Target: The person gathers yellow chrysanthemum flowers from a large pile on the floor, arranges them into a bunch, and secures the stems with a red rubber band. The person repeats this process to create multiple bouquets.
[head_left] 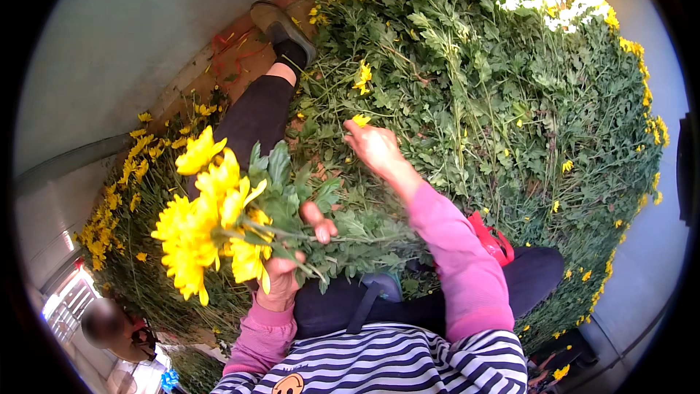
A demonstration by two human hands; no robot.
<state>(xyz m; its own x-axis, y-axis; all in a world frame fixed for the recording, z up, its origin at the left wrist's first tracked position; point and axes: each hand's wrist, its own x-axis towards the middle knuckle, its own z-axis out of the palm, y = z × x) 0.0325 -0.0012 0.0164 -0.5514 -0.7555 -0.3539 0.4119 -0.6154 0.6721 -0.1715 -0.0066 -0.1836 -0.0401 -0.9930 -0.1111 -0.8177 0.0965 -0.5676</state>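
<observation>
A bunch of yellow chrysanthemums [200, 226] with green leafy stems is in my left hand [281, 281]. The blooms point to the left, and the stems pass between my curled fingers and thumb toward the right. My right hand [373, 147] reaches out over the pile of cut stems, its fingers bent around a single yellow chrysanthemum [361, 120]; the grip on its stem is partly hidden. Another yellow flower [363, 76] lies just beyond that hand.
Leafy cut stems [496, 117] cover the floor on the right, with white flowers [558, 7] at the far right. More yellow flowers [109, 219] lie left. My outstretched leg [259, 117] crosses between piles. Something red [492, 239] lies by my right forearm. A person [117, 332] is lower left.
</observation>
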